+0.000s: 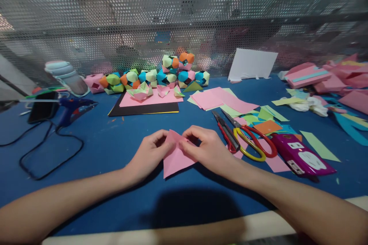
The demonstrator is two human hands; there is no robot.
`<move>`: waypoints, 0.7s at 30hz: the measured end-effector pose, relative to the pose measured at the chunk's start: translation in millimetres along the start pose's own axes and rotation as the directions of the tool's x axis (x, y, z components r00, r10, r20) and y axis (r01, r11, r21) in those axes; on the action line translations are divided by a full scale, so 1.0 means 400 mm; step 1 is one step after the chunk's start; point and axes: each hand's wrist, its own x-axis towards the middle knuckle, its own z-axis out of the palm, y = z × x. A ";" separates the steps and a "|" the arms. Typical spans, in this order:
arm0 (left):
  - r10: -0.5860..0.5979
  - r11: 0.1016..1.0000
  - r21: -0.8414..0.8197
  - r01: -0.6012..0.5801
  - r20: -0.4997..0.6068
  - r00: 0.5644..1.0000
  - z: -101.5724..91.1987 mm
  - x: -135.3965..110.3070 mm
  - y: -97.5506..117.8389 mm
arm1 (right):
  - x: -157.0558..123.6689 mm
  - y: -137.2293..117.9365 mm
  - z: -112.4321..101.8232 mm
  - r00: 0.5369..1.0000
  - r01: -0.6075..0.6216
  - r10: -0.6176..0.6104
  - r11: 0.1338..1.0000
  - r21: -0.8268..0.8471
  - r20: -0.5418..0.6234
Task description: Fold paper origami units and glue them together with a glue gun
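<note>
Between my two hands, over the blue tabletop (120,206), is a creased pink paper (175,162) with a pointed top. My left hand (151,153) pinches its left side, thumb on the near face. My right hand (208,147) grips the right side with thumb and curled fingers. Some fingertips are hidden behind the paper. To the right of my right hand lie a red utility knife (227,134) and scissors (250,139) with red and yellow handles, resting on paper scraps.
Folded paper balls (148,78) line the back, near a black sheet (143,110) and pink sheets (227,99). A glue gun (71,111) with a cord and a bottle (67,78) stand left. At right are a purple case (301,157) and a white card (253,65).
</note>
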 end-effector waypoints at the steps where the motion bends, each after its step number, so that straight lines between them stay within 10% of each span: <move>1: 0.022 1.000 0.009 -0.022 -0.012 1.000 -0.001 0.000 0.002 | 0.000 0.001 0.000 1.000 0.006 -0.006 1.000 0.003 -0.001; 21: 0.022 0.999 -0.029 -0.025 -0.100 0.995 -0.016 0.005 -0.001 | 0.011 -0.008 -0.018 0.971 -0.220 0.193 0.953 0.208 0.143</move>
